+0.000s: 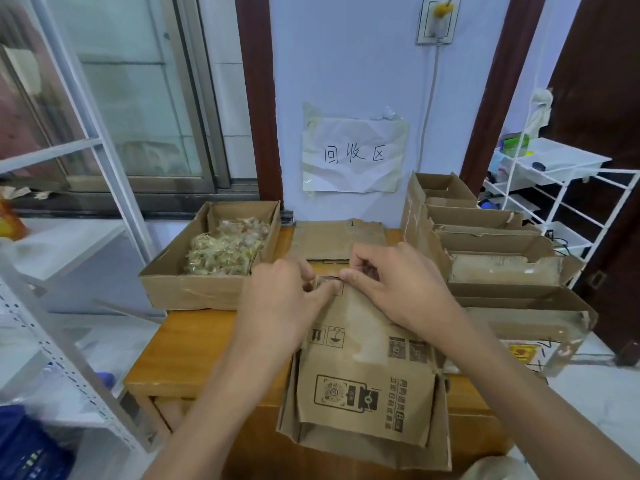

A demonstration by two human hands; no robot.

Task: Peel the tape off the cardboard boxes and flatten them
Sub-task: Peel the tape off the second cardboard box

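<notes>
Had both hands together at far edge of printed box [363, 368], mid-table [194, 344]: left hand [280, 299] and right hand [391, 285] pinching tape [327, 279]. Box tray [207, 271] at far left corner held peeled tape; unflattened boxes [491, 251] stacked along right edge. Plenty left, I judged.

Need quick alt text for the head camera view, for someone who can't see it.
Both hands, left hand and right hand, pinch at tape on the far edge of a printed cardboard box on a wooden table. An open box of tape scraps sits left, stacked boxes right.
</notes>
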